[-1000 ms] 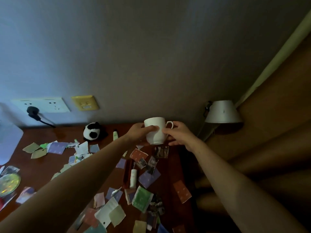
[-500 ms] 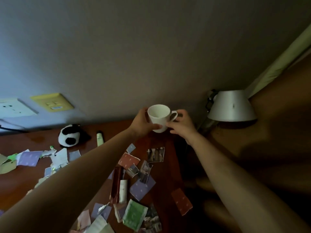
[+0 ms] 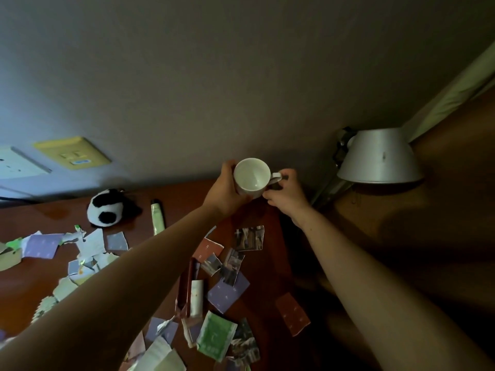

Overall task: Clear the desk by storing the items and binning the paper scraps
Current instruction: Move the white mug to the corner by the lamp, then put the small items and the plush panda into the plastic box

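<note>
White china sits between our fingers — the left hand wraps the mug from its side, the right hand pinches the handle. We hold it tipped toward us at the desk back corner, near the lamp. We judge this the storing step — next it needs an upright set-down. Paper scraps wait, unbinned.
</note>
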